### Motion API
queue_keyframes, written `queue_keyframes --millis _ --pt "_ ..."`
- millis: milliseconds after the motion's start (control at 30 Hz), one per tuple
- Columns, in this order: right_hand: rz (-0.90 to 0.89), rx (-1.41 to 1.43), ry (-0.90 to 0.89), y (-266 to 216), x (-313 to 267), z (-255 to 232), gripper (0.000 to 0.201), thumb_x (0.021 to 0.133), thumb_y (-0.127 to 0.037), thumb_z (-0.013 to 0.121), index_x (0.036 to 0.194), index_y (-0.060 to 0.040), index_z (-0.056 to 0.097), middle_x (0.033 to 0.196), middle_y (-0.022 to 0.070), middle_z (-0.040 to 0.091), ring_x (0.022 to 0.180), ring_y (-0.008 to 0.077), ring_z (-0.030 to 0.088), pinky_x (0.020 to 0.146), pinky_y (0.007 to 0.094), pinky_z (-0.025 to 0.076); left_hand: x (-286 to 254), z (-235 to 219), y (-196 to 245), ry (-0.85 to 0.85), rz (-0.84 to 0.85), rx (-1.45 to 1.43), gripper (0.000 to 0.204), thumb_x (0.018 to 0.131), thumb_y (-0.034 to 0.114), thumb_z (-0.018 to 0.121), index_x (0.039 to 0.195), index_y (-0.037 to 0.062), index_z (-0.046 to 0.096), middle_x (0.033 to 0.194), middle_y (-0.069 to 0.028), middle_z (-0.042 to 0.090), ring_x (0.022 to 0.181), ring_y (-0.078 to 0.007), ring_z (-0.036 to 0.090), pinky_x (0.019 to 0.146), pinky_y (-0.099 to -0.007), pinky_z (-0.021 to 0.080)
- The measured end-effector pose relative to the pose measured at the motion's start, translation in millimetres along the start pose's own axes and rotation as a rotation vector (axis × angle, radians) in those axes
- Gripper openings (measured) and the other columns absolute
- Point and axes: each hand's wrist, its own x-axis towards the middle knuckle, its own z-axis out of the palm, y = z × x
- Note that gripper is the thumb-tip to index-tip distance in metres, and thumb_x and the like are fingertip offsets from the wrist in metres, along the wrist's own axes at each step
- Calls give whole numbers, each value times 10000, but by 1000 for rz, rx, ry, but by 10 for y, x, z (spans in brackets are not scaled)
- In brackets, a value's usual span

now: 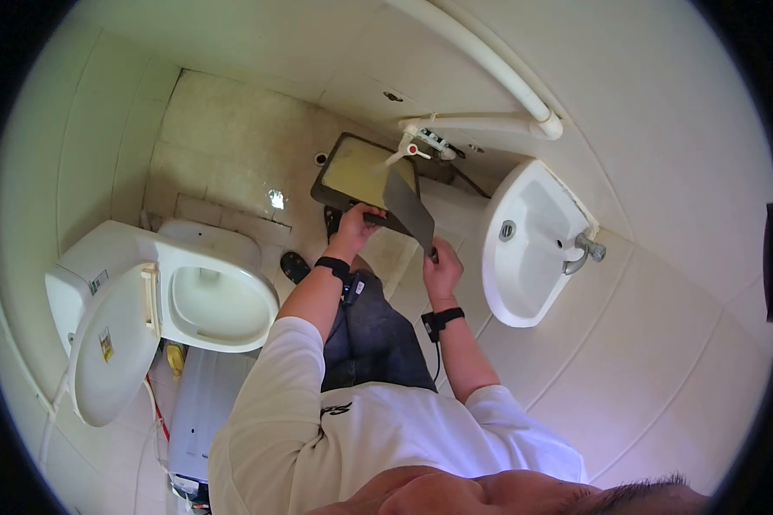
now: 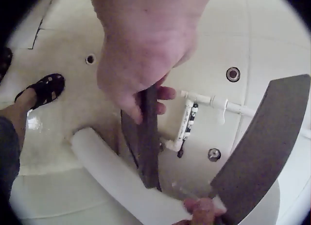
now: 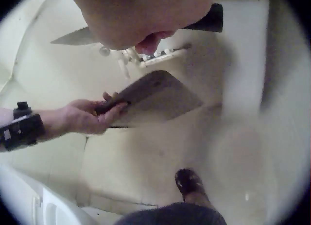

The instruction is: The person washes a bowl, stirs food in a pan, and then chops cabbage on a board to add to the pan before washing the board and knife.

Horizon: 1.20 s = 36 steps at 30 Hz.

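Observation:
A shallow dark grey rectangular tray (image 1: pixel 365 168) with rounded corners and a yellowish inside hangs in front of me, below a white tap. My left hand (image 1: pixel 354 230) grips its near edge, thumb on one side and fingers on the other, as the left wrist view shows. My right hand (image 1: pixel 442 273) holds a flat dark grey panel (image 2: pixel 265 145) by its lower end. In the head view this panel slants across the tray's right corner. The right wrist view has the panel (image 3: pixel 75 36) nearly edge-on, partly hidden behind my right hand (image 3: pixel 146 21).
A white tap with a red mark (image 1: pixel 413 150) juts from the wall over the tray. At right is a washbasin (image 1: pixel 532 257); at left, a toilet (image 1: pixel 215 300) with its lid raised. A floor drain (image 1: pixel 321 159) lies beyond my sandal (image 1: pixel 295 267).

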Motion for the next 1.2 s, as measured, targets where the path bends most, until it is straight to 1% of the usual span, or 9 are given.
queue_keyframes --millis 67,167,367,433,467,800,967,1067,1200 --pt "-169 -31 93 -182 262 8 319 706 35 679 1004 -77 673 982 103 684 846 295 651 744 375 529 -49 -73 20 -11 -46 59 112 872 118 509 844 27 568 886 -120 633 875 -259 629 842 -393 507" --pt "-171 -11 93 -394 554 66 343 687 39 687 1012 -70 676 1099 83 686 951 297 637 836 366 516 -274 -223 113 -53 -50 59 110 870 116 509 831 38 575 875 -112 633 886 -253 628 832 -378 499" --pt "-214 -128 179 -403 946 317 319 672 60 661 956 -82 687 1230 55 649 1015 303 615 881 373 492 -1070 -436 477 -3 -41 105 106 861 120 522 832 41 587 826 -106 629 853 -254 639 821 -381 502" --pt "-217 -138 183 -406 1049 386 303 669 54 662 938 -82 683 1258 49 634 1036 303 605 879 377 493 -1423 -417 572 180 48 187 110 855 108 530 845 13 585 813 -111 623 842 -256 647 834 -395 521" --pt "-224 -149 186 -417 1115 427 287 666 49 663 920 -83 679 1286 43 619 1057 303 594 876 382 494 -1501 -470 589 180 55 187 110 855 108 530 845 13 585 813 -111 623 842 -256 647 834 -395 521" --pt "-141 -122 68 -546 1368 664 236 711 -19 668 936 -79 705 1275 65 622 1049 304 602 848 398 507 -1920 -562 625 323 196 40 76 847 91 541 839 23 574 836 -107 625 863 -257 649 870 -412 528" --pt "103 18 11 -888 1340 753 169 770 -44 689 934 -37 731 1339 113 551 1080 301 588 906 410 512 -2005 -343 615 361 224 46 75 839 104 551 839 34 578 831 -99 628 872 -257 652 875 -408 521" --pt "-22 -155 79 -856 1294 673 181 781 -45 674 954 -30 727 1338 135 544 1012 326 609 890 423 511 -2084 -343 653 351 221 87 78 832 114 552 836 42 582 826 -92 631 870 -248 656 856 -389 523" --pt "-6 -139 106 -655 1227 714 139 784 -54 664 907 -17 718 1246 162 591 944 366 612 846 441 507 -2195 -370 704 362 205 160 107 833 125 554 856 29 596 810 -102 640 844 -260 675 829 -393 534"
